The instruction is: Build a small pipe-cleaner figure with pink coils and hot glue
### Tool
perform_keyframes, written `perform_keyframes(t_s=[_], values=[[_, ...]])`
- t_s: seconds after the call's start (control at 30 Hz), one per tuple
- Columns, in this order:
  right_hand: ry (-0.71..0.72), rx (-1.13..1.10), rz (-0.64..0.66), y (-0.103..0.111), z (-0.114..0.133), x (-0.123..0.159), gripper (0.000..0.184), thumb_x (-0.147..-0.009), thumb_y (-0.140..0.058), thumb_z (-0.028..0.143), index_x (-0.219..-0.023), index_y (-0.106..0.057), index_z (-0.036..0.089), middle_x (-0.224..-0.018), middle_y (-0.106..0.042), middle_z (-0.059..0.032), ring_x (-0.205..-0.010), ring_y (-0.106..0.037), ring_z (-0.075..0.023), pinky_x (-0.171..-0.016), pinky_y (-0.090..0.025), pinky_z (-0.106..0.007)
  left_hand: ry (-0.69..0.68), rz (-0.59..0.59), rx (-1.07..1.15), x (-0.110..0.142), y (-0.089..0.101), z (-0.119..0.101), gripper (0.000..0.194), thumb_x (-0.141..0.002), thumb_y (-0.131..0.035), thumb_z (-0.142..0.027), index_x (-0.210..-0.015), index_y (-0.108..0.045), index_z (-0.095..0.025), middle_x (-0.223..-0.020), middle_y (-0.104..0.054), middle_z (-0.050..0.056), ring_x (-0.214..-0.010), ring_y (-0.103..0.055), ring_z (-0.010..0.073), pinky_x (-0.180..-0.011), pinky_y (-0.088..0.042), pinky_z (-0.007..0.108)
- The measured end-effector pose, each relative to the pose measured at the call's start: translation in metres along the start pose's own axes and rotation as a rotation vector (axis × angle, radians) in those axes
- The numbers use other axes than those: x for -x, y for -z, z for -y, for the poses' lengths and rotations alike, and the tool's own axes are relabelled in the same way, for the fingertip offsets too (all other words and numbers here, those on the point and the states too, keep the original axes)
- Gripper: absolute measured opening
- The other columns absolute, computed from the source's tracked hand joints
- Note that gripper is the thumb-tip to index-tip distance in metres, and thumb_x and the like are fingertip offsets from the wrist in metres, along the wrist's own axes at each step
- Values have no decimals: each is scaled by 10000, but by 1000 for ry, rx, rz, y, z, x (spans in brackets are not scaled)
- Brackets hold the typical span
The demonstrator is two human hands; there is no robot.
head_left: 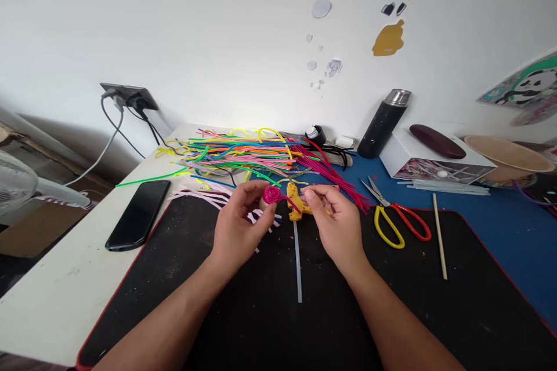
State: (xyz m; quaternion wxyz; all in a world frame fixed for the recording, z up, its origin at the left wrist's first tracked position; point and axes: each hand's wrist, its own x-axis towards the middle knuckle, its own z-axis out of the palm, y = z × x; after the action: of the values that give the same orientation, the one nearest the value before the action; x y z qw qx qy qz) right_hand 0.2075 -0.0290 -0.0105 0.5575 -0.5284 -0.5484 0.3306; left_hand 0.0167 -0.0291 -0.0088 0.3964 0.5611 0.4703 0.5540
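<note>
My left hand (243, 217) pinches a tight magenta pipe cleaner coil (272, 195) between thumb and fingers, with a pale-sided piece partly visible beneath it. A loose magenta tail runs from the coil toward the right. My right hand (335, 220) is closed in a pinch near that tail; what sits between its fingertips, if anything, is hidden. Between both hands lies a yellow glue gun (292, 191), and a translucent glue stick (298, 266) extends from it toward me over the black mat (256, 319).
Colourful pipe cleaners (243, 153) are heaped at the back. On the left lies a phone (138, 214). Scissors (387, 208) and a thin wooden stick (439, 237) rest on the right. Behind them are a black flask (384, 123) and a white box (430, 156).
</note>
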Motion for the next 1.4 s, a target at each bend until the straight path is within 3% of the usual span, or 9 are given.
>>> perform_keyframes(t_s=[0.17, 0.33, 0.47, 0.63, 0.93, 1.07, 1.23, 1.3, 1.4], values=[[-26, -16, -12, 0, -3, 2, 301, -1000, -703, 500, -969, -805, 219, -946, -816, -79, -849, -770, -253, -822, -642, -417, -169, -34, -98, 9, 3, -1, 347, -788, -894, -192, -1114, -797, -261, -1116, -833, 75, -913, -774, 226, -931, -614, 346], [3, -14, -9, 1, 3, 5, 303, -1007, -694, 503, -983, -800, 220, -971, -806, -73, -825, -751, -231, -780, -633, -375, -282, 127, -187, 5, 6, -3, 296, -855, -809, -169, -1130, -805, -281, -1224, -825, 99, -971, -783, 245, -994, -610, 393], [58, -2, 85, 0, 11, 8, 259, -1006, -705, 468, -1039, -803, 230, -948, -793, -67, -835, -734, -228, -764, -601, -350, -442, 147, -278, 3, 7, -1, 310, -898, -763, -152, -1180, -795, -278, -1217, -811, 112, -1119, -760, 273, -1019, -604, 409], [13, -47, 221, -7, 11, 13, 351, -994, -710, 529, -1157, -775, 225, -961, -774, -72, -877, -731, -239, -783, -610, -354, -646, 103, -431, 2, 9, 5, 420, -926, -722, -97, -1301, -752, -283, -1148, -777, 114, -1053, -750, 245, -939, -623, 367], [28, -106, 301, -11, 18, 16, 300, -983, -731, 509, -1091, -804, 240, -942, -791, -70, -801, -724, -223, -725, -594, -339, -792, 156, -424, 7, 18, 13, 479, -915, -750, -73, -1331, -734, -311, -1204, -796, 113, -1121, -761, 268, -999, -631, 419], [32, -87, 298, -10, 16, 16, 297, -990, -716, 500, -1112, -812, 246, -986, -792, -78, -823, -721, -229, -729, -596, -342, -716, 115, -454, 6, 15, 9, 396, -922, -753, -117, -1276, -770, -296, -1149, -803, 113, -1040, -773, 257, -921, -658, 387], [-16, -50, 278, -12, 15, 16, 288, -986, -697, 475, -1081, -786, 218, -888, -761, -57, -769, -686, -208, -699, -571, -315, -619, 62, -381, 6, 4, -2, 474, -903, -750, -112, -1338, -746, -302, -1138, -773, 98, -1019, -746, 242, -899, -637, 345], [-11, -42, 266, -13, 17, 17, 277, -982, -699, 465, -1076, -776, 216, -875, -749, -48, -743, -673, -195, -689, -561, -308, -490, 17, -302, 5, 1, -6, 443, -887, -767, -128, -1293, -771, -305, -1103, -759, 76, -1002, -728, 231, -895, -616, 337], [30, -23, 230, -12, 18, 18, 273, -985, -700, 463, -1084, -786, 223, -806, -717, -27, -707, -652, -182, -683, -553, -306, -159, -56, -27, -3, 0, -8, 359, -877, -817, -241, -1233, -810, -288, -1074, -753, 56, -988, -711, 223, -880, -592, 328]])
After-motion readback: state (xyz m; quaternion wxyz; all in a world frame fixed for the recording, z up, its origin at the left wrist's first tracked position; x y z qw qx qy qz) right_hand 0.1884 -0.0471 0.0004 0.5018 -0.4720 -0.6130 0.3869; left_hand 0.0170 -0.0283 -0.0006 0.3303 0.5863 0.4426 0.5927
